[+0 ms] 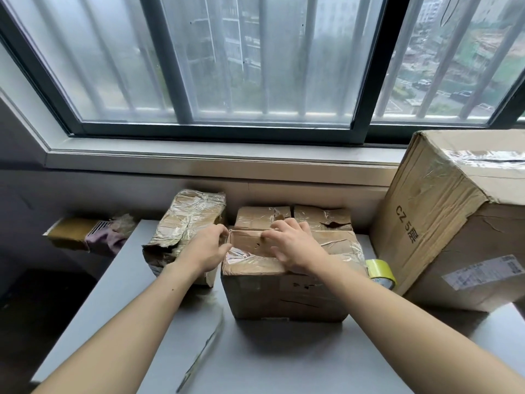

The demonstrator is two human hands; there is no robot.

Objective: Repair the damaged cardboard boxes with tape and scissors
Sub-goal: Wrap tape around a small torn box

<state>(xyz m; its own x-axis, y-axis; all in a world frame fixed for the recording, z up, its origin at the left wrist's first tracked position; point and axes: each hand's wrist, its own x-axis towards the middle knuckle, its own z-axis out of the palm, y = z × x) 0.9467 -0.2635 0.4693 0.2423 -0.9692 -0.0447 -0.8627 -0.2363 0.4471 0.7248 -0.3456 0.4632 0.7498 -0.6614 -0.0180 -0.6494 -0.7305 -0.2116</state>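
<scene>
1. Locate the cardboard box (284, 288) at desk (255, 359) centre.
2. Left hand (206, 248) pinches the flap's left corner; keep it taut.
3. Right hand (295, 243), fingers spread flat, presses the flap; smooth outward.
4. Tape roll (380, 273) lies just right; no scissors visible.

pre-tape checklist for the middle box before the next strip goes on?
1. Middle box upright on the table: ok.
2. Top flap held down: ok, right hand lies across it with fingers spread.
3. Left hand at the flap's left corner: ok; what it pinches: cannot tell.
4. Tape roll in reach: ok, right of the box, partly hidden.
5. Scissors located: not ok, none visible.
6. Flap seam closed flat: cannot tell, hands cover it.
</scene>
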